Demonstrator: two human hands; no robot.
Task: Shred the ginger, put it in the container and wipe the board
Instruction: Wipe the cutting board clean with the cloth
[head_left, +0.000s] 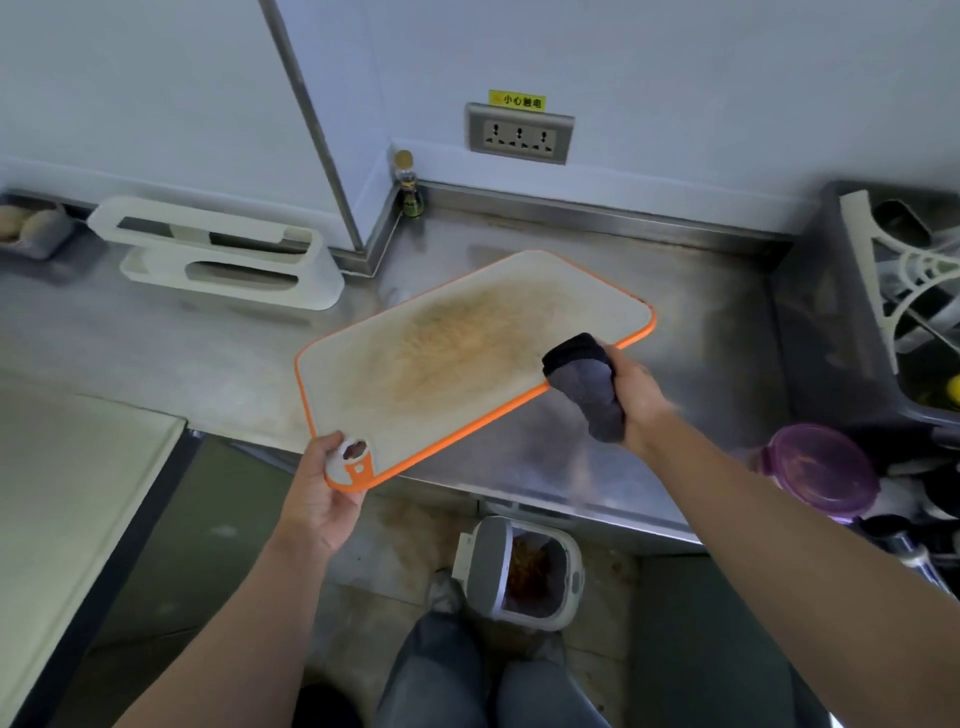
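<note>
Left grip (322, 499) tight on board (467, 353) corner, right grip (636, 395) tight round cloth (584, 384) at board edge

We're in a kitchen here, and a working one: a long stainless-steel counter (701, 312) with an upturned back lip runs along pale wall panels. Over it there's a white chopping board (467, 353) with an orange rim, stained yellow-brown through the middle, and a dark cloth (584, 384) at its edge. Tucked in the corner stands a small gold-capped bottle (409, 184), with a white slotted rack (218, 254) to its left. Above the counter, a triple wall socket (519, 136) sits under a yellow warning label (517, 101). Over on the right, a grey crate (831, 338) holds white plastic kitchenware, a purple-lidded container (821, 470) just beside it. Down on the stained floor (405, 525), an open waste bin (569, 582) shows brown food scraps.
</note>
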